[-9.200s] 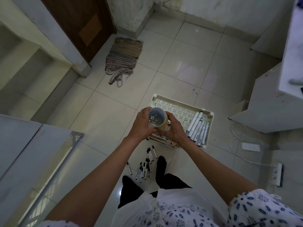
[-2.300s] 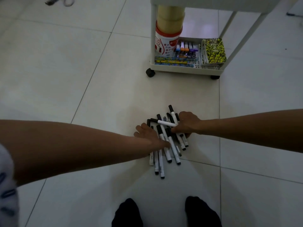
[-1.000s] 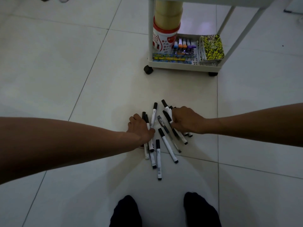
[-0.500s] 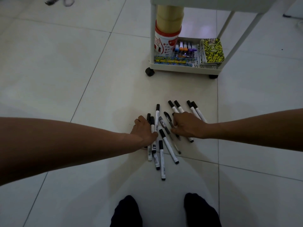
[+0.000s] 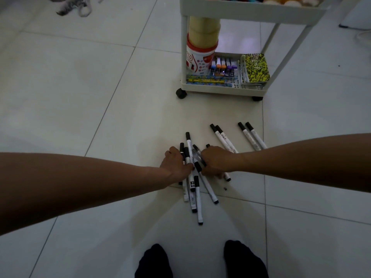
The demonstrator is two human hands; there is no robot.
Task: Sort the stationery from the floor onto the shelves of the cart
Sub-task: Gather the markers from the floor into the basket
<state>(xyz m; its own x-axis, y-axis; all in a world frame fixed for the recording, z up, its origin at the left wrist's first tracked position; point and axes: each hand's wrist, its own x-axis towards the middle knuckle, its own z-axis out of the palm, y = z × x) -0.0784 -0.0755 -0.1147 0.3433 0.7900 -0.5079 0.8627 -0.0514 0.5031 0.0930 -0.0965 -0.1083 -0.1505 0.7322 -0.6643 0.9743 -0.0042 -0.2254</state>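
- White markers with black caps (image 5: 193, 183) lie in a loose heap on the pale tiled floor (image 5: 80, 87), straight ahead of my feet (image 5: 153, 261).
- My left hand (image 5: 176, 165) rests on the left side of the heap, fingers curled down over several markers; whether they really grip any I cannot tell from here.
- My right hand (image 5: 215, 162) sits on the right side of the heap, knuckles up and fingers bent onto the markers; I cannot tell if it holds one or only presses on them.
- Two pairs of markers (image 5: 223, 138) lie apart from the heap, farther out to the right, each pair side by side and slanted; my right forearm crosses over their near ends.
- Beyond the heap stands the white cart (image 5: 251, 12) on dark castors.
- On its bottom shelf (image 5: 218, 89) I see a white tub with red print (image 5: 198, 61) in the left corner with rolls of tan tape (image 5: 203, 30) stacked on it.
- Just right of the tub stands a row of coloured small items (image 5: 222, 67), too small to name, with patterned pencils (image 5: 206, 80) lying in front.
- A stack of yellow-and-black notebooks (image 5: 256, 68) fills the right end of that shelf.
- Striped cloth (image 5: 74, 5) lies on the floor at the far left.
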